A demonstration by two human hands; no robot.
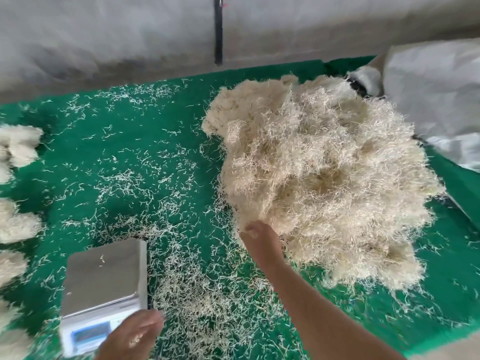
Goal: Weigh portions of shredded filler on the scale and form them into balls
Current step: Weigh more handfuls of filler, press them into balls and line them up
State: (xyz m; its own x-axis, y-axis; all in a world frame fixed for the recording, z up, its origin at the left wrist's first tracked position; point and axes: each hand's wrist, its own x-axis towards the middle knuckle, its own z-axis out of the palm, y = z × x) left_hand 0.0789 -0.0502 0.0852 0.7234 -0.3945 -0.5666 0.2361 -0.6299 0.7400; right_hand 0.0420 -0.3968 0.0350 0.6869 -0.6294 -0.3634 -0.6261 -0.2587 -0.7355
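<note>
A big heap of pale shredded filler (324, 178) lies on the green mat (135, 183) at the right. My right hand (259, 235) reaches into the heap's near-left edge, fingers buried in the strands and closed on a tuft. A steel-topped scale (104, 276) sits at the lower left, its plate bare but for a few strands. My left hand (137, 331) hovers by the scale's front right corner, fingers apart, holding nothing. Several formed filler balls (18, 224) line the left edge.
Loose strands are scattered over the mat, thickest between the scale and the heap. A grey woven sack (436, 100) lies at the back right behind the heap. A grey wall with a black vertical strip (218, 29) bounds the far side.
</note>
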